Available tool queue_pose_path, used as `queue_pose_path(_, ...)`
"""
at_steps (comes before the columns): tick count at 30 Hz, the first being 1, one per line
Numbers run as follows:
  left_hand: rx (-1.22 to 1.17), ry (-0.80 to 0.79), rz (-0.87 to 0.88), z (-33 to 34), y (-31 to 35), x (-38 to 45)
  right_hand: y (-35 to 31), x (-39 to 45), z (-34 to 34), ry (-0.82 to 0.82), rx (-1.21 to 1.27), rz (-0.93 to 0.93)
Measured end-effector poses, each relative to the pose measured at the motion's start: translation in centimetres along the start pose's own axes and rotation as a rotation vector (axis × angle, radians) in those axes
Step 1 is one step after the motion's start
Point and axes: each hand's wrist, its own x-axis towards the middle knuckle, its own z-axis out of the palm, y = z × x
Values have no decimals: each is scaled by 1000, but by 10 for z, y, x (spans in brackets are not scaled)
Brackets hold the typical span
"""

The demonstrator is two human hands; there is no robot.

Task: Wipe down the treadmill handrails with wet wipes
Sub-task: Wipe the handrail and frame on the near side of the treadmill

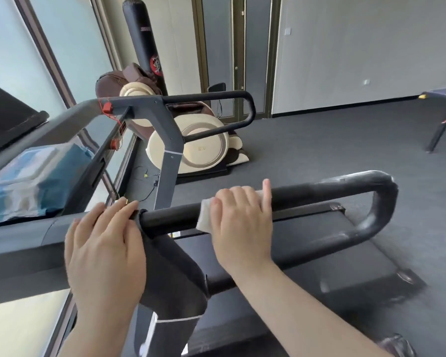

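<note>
The right hand (pixel 240 222) gripped a wet wipe (pixel 204 217) around the near handrail (pixel 319 191); the left hand (pixel 103 243) (fingers flat) rested on the console (pixel 23 243).

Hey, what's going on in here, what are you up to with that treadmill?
A person is cleaning a treadmill. The right hand presses a white wet wipe around the near black handrail, fingers curled over the bar. The left hand rests flat where that rail joins the console frame, steadying it. A blue pack of wipes lies on the console. The far handrail has no hand on it.
</note>
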Motion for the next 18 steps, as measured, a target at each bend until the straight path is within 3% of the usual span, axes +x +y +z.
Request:
queue_pose_path(4,47,-100,40,19,29,-11,-27,-23,7,-98,38,-294)
queue_pose_path(6,54,-132,75,24,36,-15,21,-16,2,-74,8,-260)
queue_pose_path(8,32,-142,88,27,43,-17,72,-9,-9,-22,-34,-69)
queue_pose_path(11,-21,-148,147,38,69,-19,73,4,-20,26,-1,113)
queue_pose_path(15,-180,-195,187,53,101,-24,38,-2,-8,37,88,-88)
queue_pose_path(18,-139,-200,226,52,98,-23,99,-2,-19,0,18,-149)
